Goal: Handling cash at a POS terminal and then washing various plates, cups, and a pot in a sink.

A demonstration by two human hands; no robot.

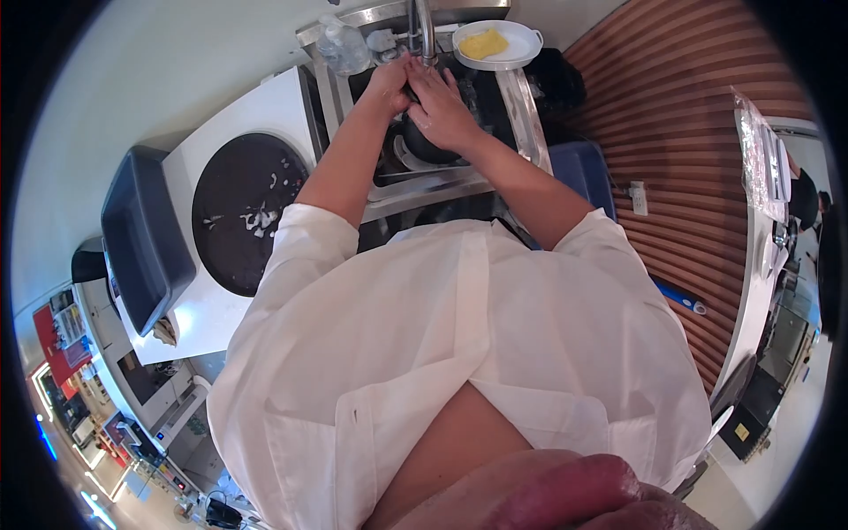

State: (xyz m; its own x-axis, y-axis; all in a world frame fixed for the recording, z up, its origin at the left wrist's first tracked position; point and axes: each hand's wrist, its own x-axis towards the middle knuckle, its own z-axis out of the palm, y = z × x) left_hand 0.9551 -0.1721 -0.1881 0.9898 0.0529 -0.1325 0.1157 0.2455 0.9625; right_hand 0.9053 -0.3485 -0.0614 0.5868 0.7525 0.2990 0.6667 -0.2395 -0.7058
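Both my hands meet over a metal-rimmed sink [457,177], under the metal faucet [428,33]. The fingertips of my left hand [389,83] touch those of my right hand [440,109]. White suds or water cling to the skin. My right palm faces down with the thumb apart from the fingers, and no object shows in it. The left palm is turned inward, so whether it holds anything is hidden. Below the hands, a dark round bowl or pan [427,146] sits in the sink, over a pale dish [403,154] partly covered by it.
Behind the sink stand a clear pump bottle [343,50] and a white dish [523,61] holding a yellow sponge [483,44]. On the left counter [199,331] are a dark round tray [245,179] with white residue and a grey tub [142,238]. A blue bin [583,173] stands right.
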